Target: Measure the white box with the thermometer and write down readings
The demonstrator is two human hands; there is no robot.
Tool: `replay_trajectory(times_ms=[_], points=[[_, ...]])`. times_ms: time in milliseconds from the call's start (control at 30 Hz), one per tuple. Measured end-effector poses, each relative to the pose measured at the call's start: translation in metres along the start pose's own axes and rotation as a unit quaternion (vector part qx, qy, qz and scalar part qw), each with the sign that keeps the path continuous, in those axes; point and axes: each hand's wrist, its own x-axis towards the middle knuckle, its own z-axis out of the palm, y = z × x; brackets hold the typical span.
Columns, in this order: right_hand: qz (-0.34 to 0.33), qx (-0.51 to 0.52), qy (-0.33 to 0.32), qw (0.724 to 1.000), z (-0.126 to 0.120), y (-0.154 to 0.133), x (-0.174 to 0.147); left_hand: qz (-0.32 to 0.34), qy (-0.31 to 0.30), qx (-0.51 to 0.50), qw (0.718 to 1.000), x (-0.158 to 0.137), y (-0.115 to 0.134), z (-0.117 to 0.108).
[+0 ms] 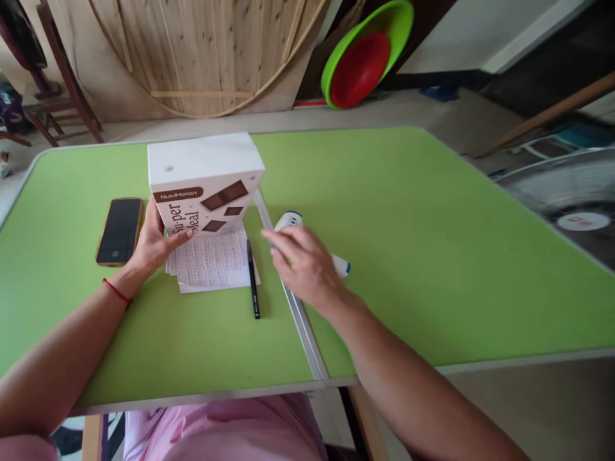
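My left hand [152, 242] grips a white box [204, 160] by its lower left side, thumb across the front. The box is tilted above the table and has brown printing that reads "NutriMotion" and "Super Meal", with pictures of brown squares. Beneath it lie handwritten paper sheets [214, 266], partly hidden by the box. A black pen [253, 282] rests along the right edge of the paper. My right hand [307, 264] hovers to the right of the pen, fingers partly bent and apart, nothing visible in them. It partly covers a white object with blue ends [289, 219].
A phone in a brown case [120, 230] lies left of the box. A metal strip [307, 339] runs across the green table [432, 256]. A fan [576, 211] stands off the right edge; green and red basins [360, 67] lean beyond the far edge.
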Motion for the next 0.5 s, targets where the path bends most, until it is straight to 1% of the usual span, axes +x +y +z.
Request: replay_trajectory(times_ms=[33, 67, 100, 167, 233, 267, 300, 333, 400, 433, 467, 500], points=[[0.039, -0.027, 0.012, 0.999, -0.004, 0.009, 0.001, -0.009, -0.007, -0.001, 1.000, 0.000, -0.002, -0.002], [0.079, -0.057, 0.010, 0.995, -0.009, 0.018, 0.001, -0.015, -0.007, 0.005, 1.000, -0.001, -0.003, -0.003], [0.114, -0.079, -0.012, 0.990, -0.012, 0.027, 0.000, -0.020, 0.001, 0.019, 1.000, -0.001, -0.003, -0.004], [0.175, -0.089, -0.085, 0.977, -0.017, 0.042, -0.001, -0.027, 0.023, 0.056, 0.998, -0.003, -0.001, -0.004], [0.213, -0.065, -0.137, 0.965, -0.019, 0.049, -0.002, -0.028, 0.044, 0.085, 0.995, -0.004, 0.006, -0.002], [0.227, -0.044, -0.143, 0.962, -0.020, 0.050, -0.002, -0.027, 0.050, 0.093, 0.994, -0.006, 0.010, 0.000], [0.240, -0.017, -0.132, 0.962, -0.020, 0.048, -0.001, -0.027, 0.056, 0.097, 0.993, -0.007, 0.015, 0.002], [0.251, 0.019, -0.105, 0.962, -0.022, 0.044, 0.001, -0.029, 0.063, 0.098, 0.993, -0.009, 0.020, 0.004], [0.266, 0.120, -0.014, 0.956, -0.027, 0.031, 0.003, -0.039, 0.081, 0.093, 0.992, -0.013, 0.028, 0.008], [0.261, 0.189, 0.035, 0.946, -0.032, 0.022, 0.003, -0.045, 0.090, 0.088, 0.991, -0.016, 0.031, 0.009], [0.246, 0.264, 0.077, 0.929, -0.037, 0.011, 0.004, -0.050, 0.096, 0.084, 0.991, -0.018, 0.033, 0.010], [0.218, 0.348, 0.087, 0.908, -0.043, -0.002, 0.003, -0.054, 0.098, 0.079, 0.991, -0.021, 0.033, 0.011]])
